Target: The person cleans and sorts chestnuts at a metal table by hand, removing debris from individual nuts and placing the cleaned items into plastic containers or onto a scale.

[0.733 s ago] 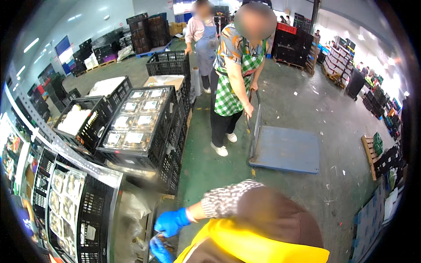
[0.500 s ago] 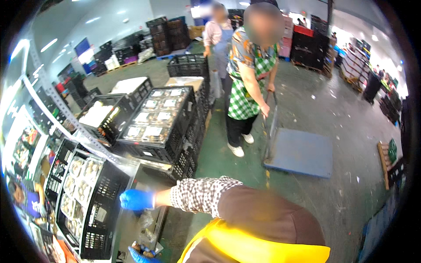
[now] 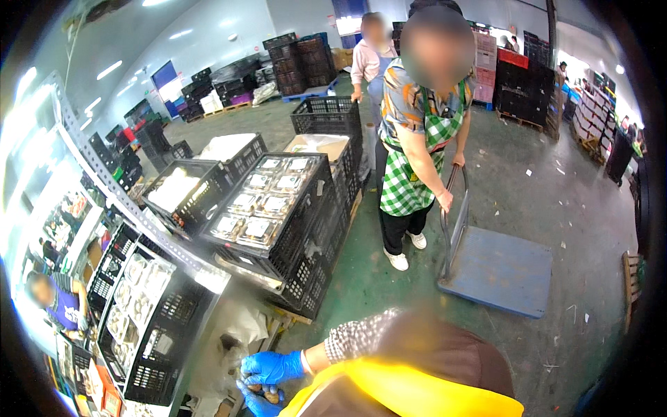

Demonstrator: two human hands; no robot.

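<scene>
My gloved right hand reaches in from the right, its blue fingers bent down against my left hand. Curled around a few small brown mushrooms, the left hand shows only in part at the lower edge. Whether the right fingers also grip a mushroom is hidden. Beside both hands, a blurred clear plastic bag or wrapping lies on the bench. Left of it, a tilted black crate holds clear-lidded packs of pale mushrooms.
Stacked black crates with packs stand beyond the bench. A metal post slants at the left. A person in a green checked apron grips a blue platform trolley; another person stands behind. One more person is at far left.
My right hand has moved down from beside the crate to meet my left hand at the mushrooms. The whole view has shifted, with the surroundings sliding right and down.
</scene>
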